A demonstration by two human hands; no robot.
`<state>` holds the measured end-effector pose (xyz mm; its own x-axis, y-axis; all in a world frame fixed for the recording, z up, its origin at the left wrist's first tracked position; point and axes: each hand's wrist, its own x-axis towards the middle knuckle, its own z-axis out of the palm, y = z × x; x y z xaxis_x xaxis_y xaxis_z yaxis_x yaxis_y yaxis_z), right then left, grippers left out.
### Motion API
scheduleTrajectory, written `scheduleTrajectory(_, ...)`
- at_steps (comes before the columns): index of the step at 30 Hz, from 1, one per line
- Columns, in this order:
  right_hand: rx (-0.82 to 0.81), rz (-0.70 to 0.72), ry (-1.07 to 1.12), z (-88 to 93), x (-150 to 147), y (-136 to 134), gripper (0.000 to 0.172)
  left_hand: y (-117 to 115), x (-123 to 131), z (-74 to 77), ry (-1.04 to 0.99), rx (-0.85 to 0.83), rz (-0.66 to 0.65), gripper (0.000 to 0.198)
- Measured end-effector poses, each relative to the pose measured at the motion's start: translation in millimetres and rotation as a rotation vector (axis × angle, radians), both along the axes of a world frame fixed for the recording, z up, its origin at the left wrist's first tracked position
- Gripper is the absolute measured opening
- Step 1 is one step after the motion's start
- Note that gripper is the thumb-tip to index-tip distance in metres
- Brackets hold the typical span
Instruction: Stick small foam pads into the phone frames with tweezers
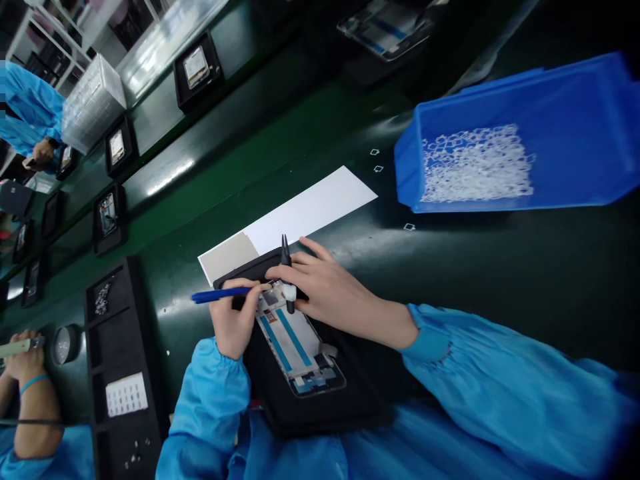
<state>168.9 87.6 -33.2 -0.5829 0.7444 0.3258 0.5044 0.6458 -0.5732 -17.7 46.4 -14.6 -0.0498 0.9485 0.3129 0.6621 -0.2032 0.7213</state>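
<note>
Glossy dark-green table (450, 280), matt white paper sheet (320, 207), shiny blue plastic bin (575, 93)

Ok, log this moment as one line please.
left hand: holds blue pen | right hand: holds black tweezers | both over phone frame on black fixture | blue bin beyond

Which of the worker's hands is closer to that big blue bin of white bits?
Right. The right hand, holding black tweezers, lies on the blue bin's side of the phone frame; the left hand, holding a blue pen, is farther away.
</note>
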Motion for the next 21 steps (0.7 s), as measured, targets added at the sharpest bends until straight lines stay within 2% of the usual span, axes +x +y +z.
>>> scheduleTrajectory(2,-0.016,-0.001,0.01,-0.3,0.1,0.0,0.037,-1.1,-5.8,1.5,-0.129,0.039,0.099,0.01)
scheduleTrajectory(5,-0.034,-0.005,0.037,0.1,0.8,0.8,0.037,-6.1,-12.7,8.4,-0.098,0.113,0.089,0.02)
scheduleTrajectory(7,-0.072,0.0,0.073,0.9,1.3,2.2,0.036,-11.8,-14.7,11.1,0.075,0.085,-0.004,0.022)
scheduleTrajectory(10,-0.15,-0.003,0.168,1.7,2.2,5.2,0.036,-20.2,-13.6,7.7,0.448,0.056,-0.141,0.022)
scheduleTrajectory(13,-0.205,-0.063,0.302,2.0,3.1,7.2,0.034,-23.6,-10.1,0.7,0.746,0.104,-0.19,0.026)
scheduleTrajectory(16,-0.246,-0.16,0.429,3.8,4.5,7.2,0.029,-21.8,-6.7,-0.9,0.883,0.11,-0.208,0.03)
scheduleTrajectory(21,-0.305,-0.339,0.603,6.1,4.5,6.7,0.033,-14.9,-0.1,11.1,0.994,-0.009,-0.253,0.03)
